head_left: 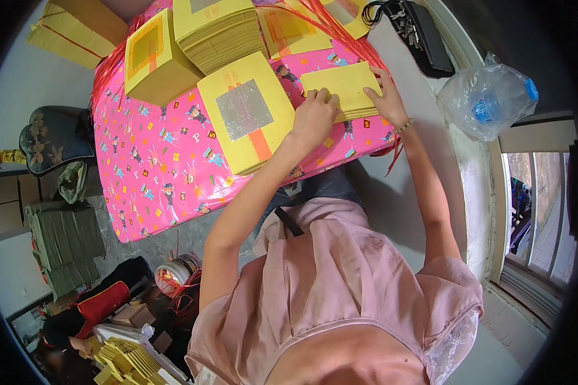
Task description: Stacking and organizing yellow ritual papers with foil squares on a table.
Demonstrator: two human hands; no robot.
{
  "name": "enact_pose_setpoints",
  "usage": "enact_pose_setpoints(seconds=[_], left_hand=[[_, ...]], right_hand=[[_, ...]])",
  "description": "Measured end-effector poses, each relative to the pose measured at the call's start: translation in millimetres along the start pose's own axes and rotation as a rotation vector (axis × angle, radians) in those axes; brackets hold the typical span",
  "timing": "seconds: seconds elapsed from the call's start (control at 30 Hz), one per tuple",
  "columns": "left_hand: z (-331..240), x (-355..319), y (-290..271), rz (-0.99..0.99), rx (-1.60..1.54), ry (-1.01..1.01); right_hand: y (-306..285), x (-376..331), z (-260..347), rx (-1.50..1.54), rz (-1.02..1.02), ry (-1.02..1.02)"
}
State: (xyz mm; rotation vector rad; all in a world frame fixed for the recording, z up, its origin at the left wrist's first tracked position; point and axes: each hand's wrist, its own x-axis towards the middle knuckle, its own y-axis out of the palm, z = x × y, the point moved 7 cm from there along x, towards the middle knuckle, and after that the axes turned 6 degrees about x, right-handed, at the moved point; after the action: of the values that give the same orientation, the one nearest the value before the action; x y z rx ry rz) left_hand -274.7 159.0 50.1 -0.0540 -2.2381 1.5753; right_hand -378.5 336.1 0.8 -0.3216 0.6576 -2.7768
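A small stack of plain yellow paper sheets (342, 86) lies on the pink patterned table cover (160, 167). My left hand (315, 115) presses its fingers down on the stack's near left corner. My right hand (385, 96) rests flat against the stack's right edge, fingers spread. Just left of my left hand sits a taller stack of yellow sheets with a silver foil square and an orange stripe (247, 119).
More yellow paper stacks (154, 61) (218, 32) stand further along the table, with red strings (327, 22) across them. A black object (424, 35) and a plastic bag holding a bottle (491, 96) lie by the window ledge. Bundles and folded yellow papers (125, 362) crowd the floor.
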Motion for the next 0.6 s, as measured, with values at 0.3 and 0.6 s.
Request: enact_pose_setpoints(seconds=[0.3,0.6], left_hand=[[1.2,-2.0,10.7,0.088,0.035,-0.053],[2.3,0.1,9.5,0.132,0.074,-0.047]], right_hand=[[14.6,-28.1,89.8,-0.593,-0.087,-0.293],[50.5,-30.2,45.9,-0.774,0.15,-0.298]])
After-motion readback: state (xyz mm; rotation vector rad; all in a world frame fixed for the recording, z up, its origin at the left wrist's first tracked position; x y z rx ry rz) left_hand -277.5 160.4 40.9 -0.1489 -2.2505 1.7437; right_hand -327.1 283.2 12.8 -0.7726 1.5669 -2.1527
